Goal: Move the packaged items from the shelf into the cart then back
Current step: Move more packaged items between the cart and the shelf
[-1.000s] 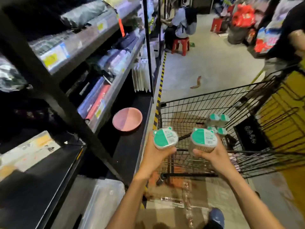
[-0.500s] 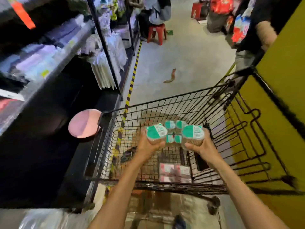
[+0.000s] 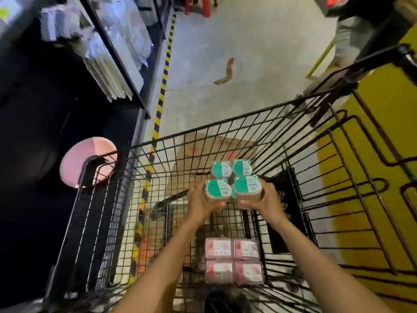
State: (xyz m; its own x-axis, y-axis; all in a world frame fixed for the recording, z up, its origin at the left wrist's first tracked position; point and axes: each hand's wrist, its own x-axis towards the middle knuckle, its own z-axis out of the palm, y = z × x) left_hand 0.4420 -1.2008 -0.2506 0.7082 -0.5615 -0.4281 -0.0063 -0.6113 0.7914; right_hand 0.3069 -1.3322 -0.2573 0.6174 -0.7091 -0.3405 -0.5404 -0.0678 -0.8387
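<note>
Both hands are inside the black wire shopping cart [image 3: 352, 199], each carrying one small round clear-plastic tub with a green-and-white lid. Left hand [image 3: 200, 203]: fingers curled round the left tub [image 3: 217, 189], thumb on the near side, grasping it from the left and below. Right hand [image 3: 264, 203]: fingers wrapped round the right tub [image 3: 247, 185] from the right. The two held tubs are side by side, touching or very nearly so, lids up and level. Directly beyond the fingertips, on the far side, sit two more green-lidded tubs [image 3: 232, 168] of the same kind, already in the cart, in a row parallel to the held pair; the held tubs are just beside them, apparently a little above the basket floor, though exact height is hard to tell. On the near side of the hands, below the wrists, lies a block of four pink-labelled clear packs [image 3: 233, 259] on the cart bottom. Judgement: step in hand is setting the pair down against the far pair, making a two-by-two block; the open spot lies straight below the fingers, so the move is downward, both hands equally near. Dark shelf unit [image 3: 67, 123] with a round pink plate [image 3: 89, 160] stands to the left of the left hand, well apart.
</note>
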